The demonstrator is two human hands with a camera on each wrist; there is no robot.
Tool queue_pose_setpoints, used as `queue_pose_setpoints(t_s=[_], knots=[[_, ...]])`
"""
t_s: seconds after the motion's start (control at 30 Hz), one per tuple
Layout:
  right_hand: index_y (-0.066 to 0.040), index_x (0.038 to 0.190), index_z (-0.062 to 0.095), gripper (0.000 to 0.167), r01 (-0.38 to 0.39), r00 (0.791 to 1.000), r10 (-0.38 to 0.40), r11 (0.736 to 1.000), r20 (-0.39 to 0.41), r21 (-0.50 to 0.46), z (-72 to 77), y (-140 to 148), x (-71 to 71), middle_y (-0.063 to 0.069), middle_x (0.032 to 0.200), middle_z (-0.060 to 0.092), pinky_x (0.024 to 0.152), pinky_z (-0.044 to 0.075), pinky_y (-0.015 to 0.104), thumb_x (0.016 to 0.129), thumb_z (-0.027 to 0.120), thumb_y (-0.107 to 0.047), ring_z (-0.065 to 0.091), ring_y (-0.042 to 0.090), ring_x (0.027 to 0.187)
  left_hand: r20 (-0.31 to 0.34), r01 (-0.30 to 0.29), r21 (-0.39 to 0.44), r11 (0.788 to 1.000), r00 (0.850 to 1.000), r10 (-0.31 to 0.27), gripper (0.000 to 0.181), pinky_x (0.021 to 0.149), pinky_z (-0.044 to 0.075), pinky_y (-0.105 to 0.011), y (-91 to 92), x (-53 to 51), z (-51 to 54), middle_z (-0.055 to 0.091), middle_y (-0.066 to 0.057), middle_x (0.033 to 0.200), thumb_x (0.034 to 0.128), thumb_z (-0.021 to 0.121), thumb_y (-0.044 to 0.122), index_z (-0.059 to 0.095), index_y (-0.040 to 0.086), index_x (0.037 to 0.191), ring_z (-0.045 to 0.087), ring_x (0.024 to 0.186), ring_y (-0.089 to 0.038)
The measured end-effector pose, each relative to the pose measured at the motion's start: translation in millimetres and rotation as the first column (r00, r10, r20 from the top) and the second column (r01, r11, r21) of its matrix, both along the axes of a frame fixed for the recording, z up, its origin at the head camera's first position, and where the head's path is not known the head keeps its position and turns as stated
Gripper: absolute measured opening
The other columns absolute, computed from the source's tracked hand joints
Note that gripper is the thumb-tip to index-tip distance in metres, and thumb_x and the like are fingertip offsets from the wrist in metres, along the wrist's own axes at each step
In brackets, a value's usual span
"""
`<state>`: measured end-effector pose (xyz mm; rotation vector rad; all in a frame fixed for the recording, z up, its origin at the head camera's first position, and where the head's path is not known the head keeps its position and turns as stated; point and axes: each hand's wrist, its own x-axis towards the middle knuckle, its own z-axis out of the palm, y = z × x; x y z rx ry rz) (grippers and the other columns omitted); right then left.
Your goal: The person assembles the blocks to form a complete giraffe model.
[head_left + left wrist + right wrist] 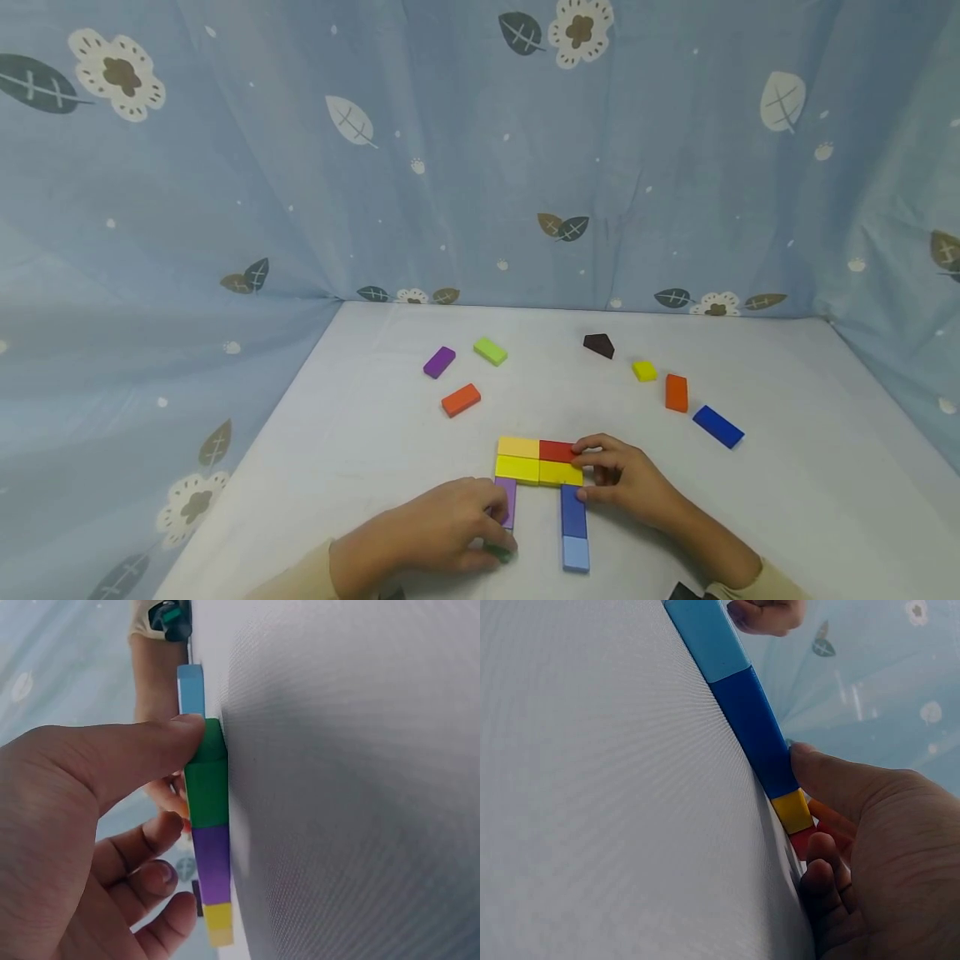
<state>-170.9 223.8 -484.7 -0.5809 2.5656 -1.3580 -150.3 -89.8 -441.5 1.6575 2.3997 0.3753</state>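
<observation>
On your white tabletop (360,417), a flat pale-orange brick (518,447) and a flat red brick (555,451) lie side by side. Two flat yellow bricks (517,470) touch them on your side. Toward you run a light-purple brick (507,490) then a green block (208,796) on the left, a blue brick (573,511) then a squarish light-blue block (575,554) on the right. Farther away, you have a dark-purple brick (439,362), lime brick (491,351) and orange brick (461,400) on the left; a pointy black block (600,345), small yellow block (644,371), red-orange brick (677,392) and dark-blue brick (717,427) on the right.
</observation>
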Motion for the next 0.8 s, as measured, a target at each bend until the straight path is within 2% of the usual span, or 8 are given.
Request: queue_pose_setpoints(t_s=[0.27, 0.57, 0.8], knots=[[-0.022, 0.106, 0.076, 0.03, 0.005, 1.0, -0.005, 1.0, 0.0, 0.009, 1.0, -0.5, 0.0, -0.005, 0.119, 0.058, 0.065, 0.049, 0.023, 0.078, 0.082, -0.032, 0.054, 0.015, 0.078, 0.015, -0.014, 0.0, 1.0, 1.0, 0.014, 0.025, 0.07, 0.035, -0.006, 1.1, -0.3, 1.3, 0.048, 0.016, 0.091, 0.088, 0.073, 0.037, 0.073, 0.035, 0.113, 0.043, 0.082, 0.003], [-0.021, 0.106, 0.076, 0.03, 0.004, 1.0, -0.004, 1.0, -0.003, -0.003, 0.2, -0.6, -0.5, -0.005, 0.119, 0.058, 0.064, 0.048, 0.023, 0.079, 0.082, -0.032, 0.054, 0.015, 0.078, 0.037, -0.04, -0.05, 0.998, 0.998, 0.042, 0.03, 0.07, 0.037, -0.007, 2.2, 0.5, 3.1, 0.048, 0.016, 0.091, 0.0873, 0.073, 0.038, 0.071, 0.037, 0.117, 0.043, 0.082, 0.003], [-0.021, 0.105, 0.076, 0.029, 0.005, 1.0, -0.005, 1.0, -0.005, -0.005, -0.1, -0.4, 0.1, -0.006, 0.119, 0.058, 0.064, 0.048, 0.023, 0.078, 0.082, -0.032, 0.054, 0.015, 0.078, 0.081, -0.07, -0.064, 0.996, 0.994, 0.075, 0.034, 0.068, 0.038, -0.009, 2.6, 0.3, 2.7, 0.048, 0.016, 0.09, 0.0875, 0.071, 0.041, 0.069, 0.036, 0.121, 0.044, 0.079, 0.003]])
